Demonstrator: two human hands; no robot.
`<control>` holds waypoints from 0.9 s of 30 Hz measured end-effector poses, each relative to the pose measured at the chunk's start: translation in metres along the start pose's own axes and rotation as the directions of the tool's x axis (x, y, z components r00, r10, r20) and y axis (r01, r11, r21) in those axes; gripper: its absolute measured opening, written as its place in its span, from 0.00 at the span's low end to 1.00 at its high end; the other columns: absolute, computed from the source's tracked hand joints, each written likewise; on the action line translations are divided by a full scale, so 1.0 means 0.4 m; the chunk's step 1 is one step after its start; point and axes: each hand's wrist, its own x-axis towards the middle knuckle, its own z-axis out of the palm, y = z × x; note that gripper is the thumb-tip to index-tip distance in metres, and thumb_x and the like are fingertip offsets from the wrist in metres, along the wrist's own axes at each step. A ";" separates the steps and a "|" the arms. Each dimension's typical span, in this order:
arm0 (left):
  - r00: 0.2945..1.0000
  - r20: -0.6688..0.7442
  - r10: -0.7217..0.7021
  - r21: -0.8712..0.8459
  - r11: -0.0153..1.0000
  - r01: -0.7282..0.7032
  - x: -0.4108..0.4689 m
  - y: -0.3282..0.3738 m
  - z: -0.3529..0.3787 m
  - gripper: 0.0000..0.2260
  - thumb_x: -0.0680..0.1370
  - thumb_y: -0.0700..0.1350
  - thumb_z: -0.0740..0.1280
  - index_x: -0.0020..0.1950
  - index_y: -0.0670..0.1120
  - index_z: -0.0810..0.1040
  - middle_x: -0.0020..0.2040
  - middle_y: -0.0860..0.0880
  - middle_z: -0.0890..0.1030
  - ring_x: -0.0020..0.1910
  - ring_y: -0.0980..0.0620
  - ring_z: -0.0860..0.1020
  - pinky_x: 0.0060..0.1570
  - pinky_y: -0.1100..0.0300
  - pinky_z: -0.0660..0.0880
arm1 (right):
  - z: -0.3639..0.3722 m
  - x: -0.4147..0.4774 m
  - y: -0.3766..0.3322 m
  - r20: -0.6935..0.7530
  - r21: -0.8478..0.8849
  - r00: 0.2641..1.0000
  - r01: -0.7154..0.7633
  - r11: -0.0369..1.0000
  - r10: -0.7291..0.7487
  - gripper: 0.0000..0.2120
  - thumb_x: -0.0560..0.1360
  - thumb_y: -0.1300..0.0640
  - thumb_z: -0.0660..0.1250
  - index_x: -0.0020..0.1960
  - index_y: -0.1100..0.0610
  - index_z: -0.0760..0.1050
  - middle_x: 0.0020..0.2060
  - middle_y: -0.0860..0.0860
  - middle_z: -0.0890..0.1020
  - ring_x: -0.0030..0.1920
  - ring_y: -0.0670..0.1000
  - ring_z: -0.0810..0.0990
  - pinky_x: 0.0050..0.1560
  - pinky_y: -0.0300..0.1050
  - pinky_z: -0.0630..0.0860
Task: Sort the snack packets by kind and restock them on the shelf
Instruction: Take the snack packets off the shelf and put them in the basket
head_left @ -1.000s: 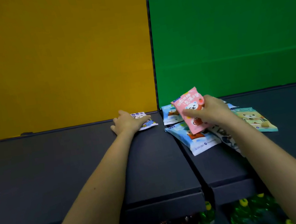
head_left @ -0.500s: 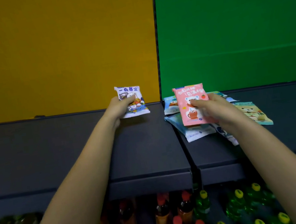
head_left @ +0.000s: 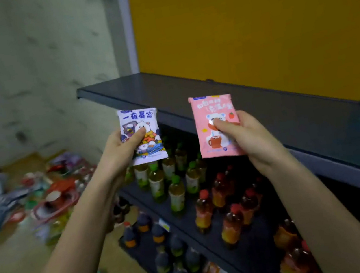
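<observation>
The white packet [head_left: 141, 119] is being pinched upright in the left hand [head_left: 116, 156], thumb curled across its face; the pink packet [head_left: 207, 108] is being gripped likewise in the right hand [head_left: 250, 139]. Both are being held long axis vertical, side by side, apart, in front of the shelf [head_left: 275, 107]. Its top is being offered at one o'clock, nearer the right hand. Bottles [head_left: 176, 193] are being seen at six, clutter [head_left: 49, 197] at nine.

Left packet [head_left: 142, 135]: hung before the edge of the top shelf [head_left: 264, 108].
Right packet [head_left: 214, 126]: hung to its right, apart.
Bottles [head_left: 176, 193]: stood on the lower shelf [head_left: 188, 227], beneath both.
</observation>
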 end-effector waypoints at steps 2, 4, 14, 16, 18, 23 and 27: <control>0.992 -0.121 -0.020 0.020 1.000 0.023 -0.041 -0.030 -0.144 0.02 0.77 0.40 0.65 0.48 0.43 0.77 0.33 0.54 0.84 0.31 0.59 0.82 0.34 0.66 0.79 | 0.133 0.014 0.039 0.119 0.019 0.993 -0.026 0.999 0.024 0.05 0.75 0.58 0.66 0.51 0.56 0.73 0.42 0.50 0.83 0.33 0.41 0.82 0.34 0.34 0.78; 0.969 -0.244 -0.047 0.032 0.998 0.056 -0.090 -0.060 -0.283 0.02 0.76 0.41 0.66 0.48 0.44 0.77 0.35 0.52 0.84 0.32 0.59 0.82 0.34 0.65 0.80 | 0.268 0.022 0.081 0.226 0.012 0.973 -0.057 0.998 0.053 0.02 0.76 0.59 0.66 0.48 0.55 0.73 0.39 0.48 0.82 0.30 0.39 0.81 0.31 0.32 0.77; 0.767 -0.602 -0.222 -0.035 0.967 0.253 -0.250 -0.259 -0.880 0.07 0.77 0.41 0.65 0.55 0.45 0.76 0.43 0.48 0.83 0.32 0.58 0.82 0.34 0.63 0.80 | 0.914 0.049 0.396 0.540 -0.088 0.791 -0.286 0.954 0.287 0.09 0.76 0.61 0.65 0.55 0.59 0.71 0.52 0.58 0.81 0.41 0.49 0.81 0.36 0.37 0.79; 0.715 -0.638 -0.286 -0.088 0.949 0.302 -0.265 -0.310 -0.987 0.06 0.77 0.42 0.66 0.54 0.45 0.76 0.42 0.47 0.83 0.32 0.57 0.82 0.32 0.63 0.80 | 1.032 0.057 0.480 0.556 -0.140 0.757 -0.324 0.936 0.345 0.16 0.76 0.62 0.65 0.62 0.65 0.67 0.54 0.60 0.79 0.41 0.49 0.81 0.35 0.36 0.80; 0.666 -0.664 -0.340 -0.124 0.928 0.351 -0.276 -0.369 -1.084 0.04 0.77 0.42 0.65 0.52 0.45 0.77 0.40 0.48 0.83 0.31 0.57 0.82 0.32 0.64 0.79 | 1.136 0.065 0.573 0.550 -0.178 0.735 -0.361 0.915 0.397 0.16 0.77 0.64 0.62 0.63 0.67 0.66 0.54 0.61 0.78 0.37 0.45 0.82 0.33 0.36 0.79; 0.541 -0.670 -0.509 -0.233 0.835 0.498 -0.277 -0.547 -1.264 0.04 0.78 0.37 0.62 0.50 0.43 0.75 0.38 0.44 0.81 0.26 0.56 0.80 0.26 0.65 0.76 | 1.324 0.072 0.785 0.471 -0.329 0.691 -0.438 0.836 0.548 0.15 0.79 0.60 0.60 0.64 0.62 0.65 0.48 0.56 0.79 0.40 0.51 0.80 0.37 0.42 0.79; 0.431 -0.660 -0.616 -0.310 0.745 0.590 -0.266 -0.680 -1.355 0.08 0.79 0.36 0.58 0.44 0.41 0.75 0.28 0.49 0.81 0.23 0.56 0.79 0.22 0.66 0.74 | 1.419 0.069 0.911 0.435 -0.453 0.603 -0.495 0.741 0.669 0.12 0.81 0.59 0.55 0.62 0.60 0.66 0.47 0.56 0.80 0.41 0.54 0.81 0.39 0.48 0.78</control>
